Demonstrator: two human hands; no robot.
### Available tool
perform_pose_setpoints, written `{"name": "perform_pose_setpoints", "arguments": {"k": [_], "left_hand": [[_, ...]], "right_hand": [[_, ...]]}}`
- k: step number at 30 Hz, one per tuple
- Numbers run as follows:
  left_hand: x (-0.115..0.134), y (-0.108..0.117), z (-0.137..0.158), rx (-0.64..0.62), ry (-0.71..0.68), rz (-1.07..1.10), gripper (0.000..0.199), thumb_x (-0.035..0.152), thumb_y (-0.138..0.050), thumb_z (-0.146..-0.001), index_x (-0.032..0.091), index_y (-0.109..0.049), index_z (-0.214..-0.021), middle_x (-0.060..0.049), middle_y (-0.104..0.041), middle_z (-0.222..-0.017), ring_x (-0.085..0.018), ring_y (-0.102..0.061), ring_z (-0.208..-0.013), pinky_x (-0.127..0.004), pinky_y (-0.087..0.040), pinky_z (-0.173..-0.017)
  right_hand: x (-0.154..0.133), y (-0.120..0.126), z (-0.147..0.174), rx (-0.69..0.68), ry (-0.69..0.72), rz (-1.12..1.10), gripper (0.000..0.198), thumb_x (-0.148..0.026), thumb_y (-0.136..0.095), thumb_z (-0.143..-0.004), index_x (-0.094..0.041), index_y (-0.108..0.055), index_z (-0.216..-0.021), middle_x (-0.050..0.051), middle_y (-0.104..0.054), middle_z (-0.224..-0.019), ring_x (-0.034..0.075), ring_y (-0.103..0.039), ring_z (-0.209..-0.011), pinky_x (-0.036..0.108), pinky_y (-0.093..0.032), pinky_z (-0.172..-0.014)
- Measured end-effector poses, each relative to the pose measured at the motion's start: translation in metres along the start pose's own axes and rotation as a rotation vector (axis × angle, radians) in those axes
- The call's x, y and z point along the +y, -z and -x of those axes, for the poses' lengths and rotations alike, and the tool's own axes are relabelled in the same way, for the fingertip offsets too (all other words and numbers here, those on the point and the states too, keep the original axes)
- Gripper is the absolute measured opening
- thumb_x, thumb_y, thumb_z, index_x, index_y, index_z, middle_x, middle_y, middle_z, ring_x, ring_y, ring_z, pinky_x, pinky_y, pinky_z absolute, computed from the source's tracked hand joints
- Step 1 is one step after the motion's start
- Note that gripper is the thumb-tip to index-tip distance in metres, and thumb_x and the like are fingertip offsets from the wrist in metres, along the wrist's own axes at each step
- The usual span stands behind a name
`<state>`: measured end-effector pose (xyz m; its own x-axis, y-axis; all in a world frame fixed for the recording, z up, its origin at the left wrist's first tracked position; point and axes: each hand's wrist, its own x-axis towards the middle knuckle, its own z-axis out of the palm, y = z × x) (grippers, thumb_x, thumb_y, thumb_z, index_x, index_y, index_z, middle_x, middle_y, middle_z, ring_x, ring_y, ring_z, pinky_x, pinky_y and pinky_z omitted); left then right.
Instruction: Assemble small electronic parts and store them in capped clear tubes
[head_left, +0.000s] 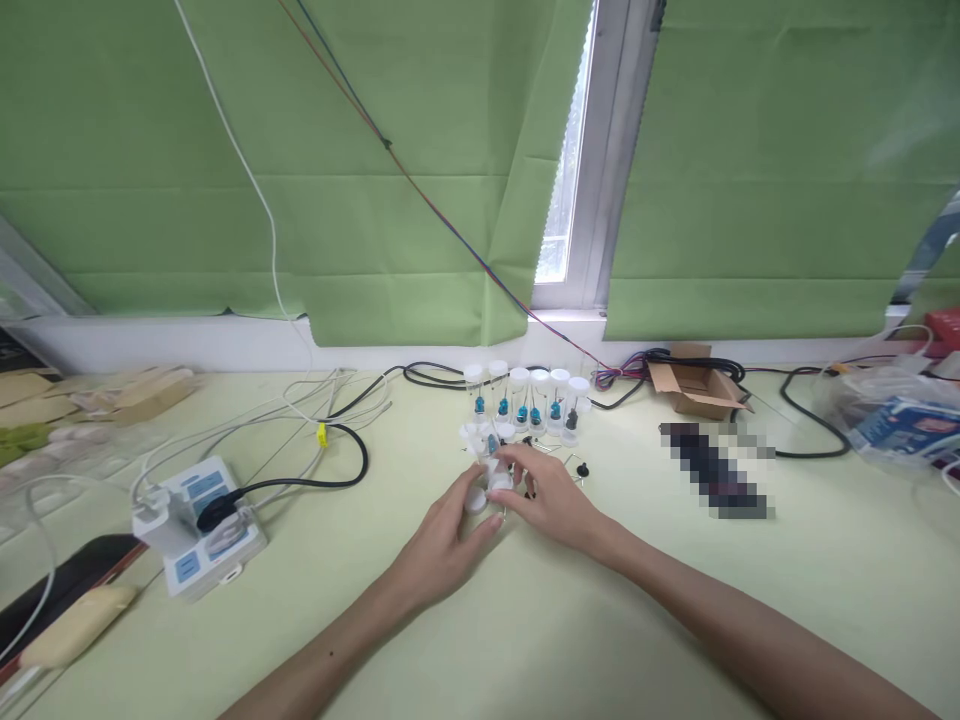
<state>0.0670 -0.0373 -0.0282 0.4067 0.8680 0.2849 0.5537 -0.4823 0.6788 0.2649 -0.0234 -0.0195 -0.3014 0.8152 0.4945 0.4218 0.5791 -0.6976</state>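
Observation:
Close together over the table, my two hands meet at a small clear vial with a white cap. My right hand pinches it at the white end between thumb and fingertips. Curled in from the other side, my left hand has its fingers against the vial, though the exact grip is partly hidden. A round white cap lies between the hands. Just beyond are more white caps and a blue piece. Small black parts with thin metal pins lie to the right of my fingers.
Several capped clear vials holding blue or dark pieces stand in a row behind. A power strip with plugs and cables is at left. An open cardboard box, a blurred-out dark object and a plastic bag are at right.

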Motion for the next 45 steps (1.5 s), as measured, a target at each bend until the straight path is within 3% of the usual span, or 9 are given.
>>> {"name": "perform_pose_setpoints", "arguments": {"k": [4,12,18,21,30,45], "left_hand": [[0.000,0.001,-0.002,0.063,-0.004,0.096,0.040,0.038,-0.055,-0.092,0.025,-0.053,-0.130,-0.009,-0.060,-0.135,-0.026,-0.054,-0.126,-0.042,-0.044,-0.104],[-0.001,0.000,-0.002,0.214,-0.019,0.193,0.020,0.034,-0.059,-0.091,0.021,-0.062,-0.105,-0.007,-0.069,-0.107,-0.022,-0.064,-0.103,-0.037,-0.052,-0.094],[-0.009,0.007,-0.010,0.337,-0.010,0.154,0.018,0.036,-0.060,-0.089,0.020,-0.062,-0.097,-0.005,-0.069,-0.098,-0.020,-0.065,-0.094,-0.035,-0.054,-0.089],[-0.017,0.011,-0.015,0.375,0.016,0.110,0.019,0.039,-0.060,-0.088,0.020,-0.061,-0.092,-0.004,-0.069,-0.095,-0.020,-0.066,-0.091,-0.035,-0.053,-0.089],[-0.036,0.014,-0.020,0.285,0.157,-0.003,0.024,0.045,-0.058,-0.087,0.022,-0.059,-0.094,-0.005,-0.070,-0.094,-0.024,-0.067,-0.093,-0.039,-0.052,-0.088],[-0.042,0.013,-0.021,0.249,0.202,-0.106,0.024,0.038,-0.057,-0.085,0.023,-0.056,-0.104,-0.006,-0.069,-0.106,-0.027,-0.063,-0.103,-0.040,-0.048,-0.089]], "right_hand": [[0.000,-0.008,0.007,-0.047,0.050,-0.022,0.037,-0.024,-0.068,-0.088,-0.026,-0.058,-0.124,0.005,-0.066,-0.107,0.018,-0.059,-0.083,0.029,-0.051,-0.069],[-0.006,-0.008,0.009,-0.091,0.046,-0.046,0.037,-0.023,-0.069,-0.087,-0.027,-0.056,-0.122,0.004,-0.066,-0.106,0.018,-0.060,-0.079,0.032,-0.052,-0.073],[0.005,0.002,0.000,-0.013,0.015,0.081,0.034,-0.014,-0.064,-0.085,-0.024,-0.056,-0.117,0.006,-0.064,-0.104,0.020,-0.061,-0.082,0.035,-0.051,-0.077],[0.011,0.006,-0.001,-0.036,-0.039,0.152,0.030,-0.013,-0.062,-0.085,-0.022,-0.058,-0.113,0.007,-0.064,-0.106,0.022,-0.061,-0.088,0.038,-0.051,-0.080],[0.021,0.003,0.004,-0.125,-0.089,0.200,0.034,-0.012,-0.062,-0.085,-0.023,-0.060,-0.117,0.009,-0.062,-0.107,0.027,-0.059,-0.106,0.042,-0.048,-0.091],[0.027,-0.014,0.018,-0.122,-0.028,0.179,0.013,-0.020,-0.066,-0.089,-0.021,-0.069,-0.101,0.008,-0.056,-0.098,0.025,-0.055,-0.098,0.041,-0.048,-0.088]]}}
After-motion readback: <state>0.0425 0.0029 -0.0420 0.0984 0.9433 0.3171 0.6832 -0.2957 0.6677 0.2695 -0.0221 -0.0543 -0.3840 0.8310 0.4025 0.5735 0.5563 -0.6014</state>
